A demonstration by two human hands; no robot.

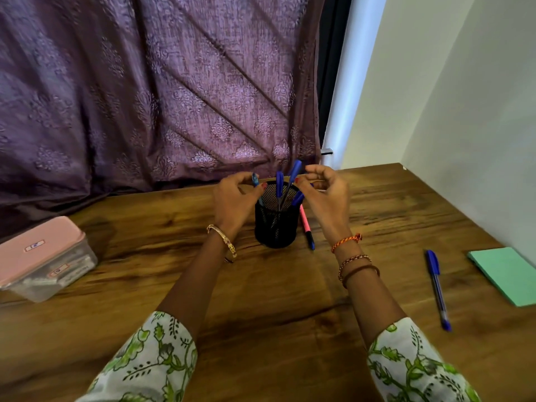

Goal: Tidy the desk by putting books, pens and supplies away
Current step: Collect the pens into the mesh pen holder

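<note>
Head view: black mesh pen holder (276, 224) upright at desk (275, 300) centre with blue pens (279, 184) inside, left hand (235, 198) pinching a blue pen (255, 180) at its rim, right hand (327, 195) half-curled, its hold unclear, pink pen (305, 223) beside holder, loose blue pen (437, 288) and green notepad (506, 274) at right

Pen cup (277, 224) sits mid-desk with blue pens (279, 184) sticking up, crowding its mouth. Pink pen (306, 226) lies just right of it. Open wood in front. Right side: loose blue pen (437, 288), green pad (507, 274). Far left, pink-lidded box (43, 256). Curtain (159, 97) closes the back.
</note>
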